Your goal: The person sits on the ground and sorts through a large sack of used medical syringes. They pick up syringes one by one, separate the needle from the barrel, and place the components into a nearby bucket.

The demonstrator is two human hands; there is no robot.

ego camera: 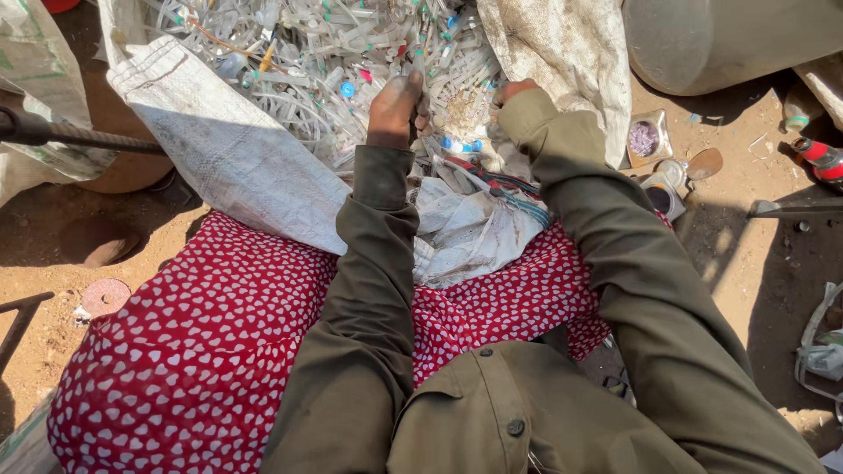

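My left hand is sunk fingers-first into the heap of clear plastic tubing, its back toward me; the fingers are buried, so I cannot tell whether they are curled on a piece or loose. My right hand sits just beside it, mostly hidden by my olive sleeve, and looks bunched into a fist at the edge of the same heap, though I cannot see what it holds, if anything.

The tubing lies directly ahead of both hands, spilling out of an open white woven sack. I judge it light and springy, slick and badly tangled, so one strand will drag others along; the small coloured fittings look like the firmest places to pinch. A crumpled cloth rests below my wrists on my red, heart-patterned lap. To the right, on the dirt, stand small tins and a large metal drum.
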